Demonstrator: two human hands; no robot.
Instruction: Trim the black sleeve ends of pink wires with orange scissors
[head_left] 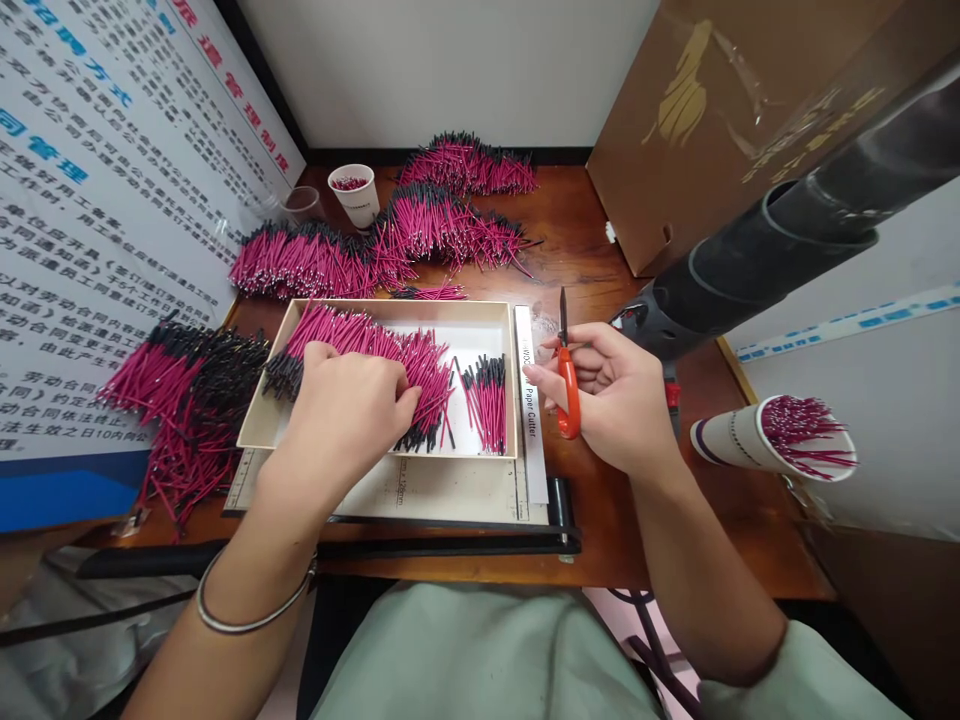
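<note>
My left hand (346, 405) reaches into a shallow beige tray (491, 312) and presses its fingertips into a heap of pink wires with black ends (360, 345). A smaller bunch of the same wires (486, 388) lies at the tray's right side. My right hand (619, 395) hovers just right of the tray, holding orange-handled scissors (567, 385) with the closed blades pointing up and away. The tray rests on a paper cutter (529, 420).
Large piles of pink wires (442, 225) cover the back of the wooden table, with more at the left (184, 400). A white cup (357, 193) stands at the back, a tilted paper cup of wire pieces (772, 440) at the right. A cardboard box (720, 120) and a black tube (787, 240) stand on the right.
</note>
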